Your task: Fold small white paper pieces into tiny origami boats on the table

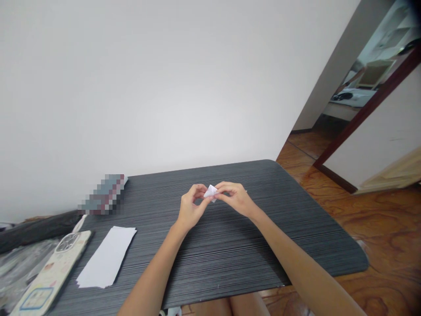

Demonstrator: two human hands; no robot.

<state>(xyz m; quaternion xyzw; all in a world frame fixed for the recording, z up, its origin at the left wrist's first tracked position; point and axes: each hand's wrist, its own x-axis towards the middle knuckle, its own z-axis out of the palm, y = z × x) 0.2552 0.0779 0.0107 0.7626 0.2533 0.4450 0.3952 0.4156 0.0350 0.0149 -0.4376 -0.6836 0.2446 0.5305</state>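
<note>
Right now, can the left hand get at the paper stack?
Probably yes: the paper stack lies uncovered on the table, left of the left hand. That hand's grip holds the folded paper, though, so it may need to let go.

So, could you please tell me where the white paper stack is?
In the head view, the white paper stack lies left on the dark table, between the smartphone and the left forearm.

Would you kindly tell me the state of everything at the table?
Small white folded paper, creased, held
Bare left hand, pinching that paper
Bare right hand, pinching that paper
Rectangular white paper sheets, stacked flat, edges uneven
Cream decorated phone, lying camera-side up
Pixelated grey-red object, unclear
</note>
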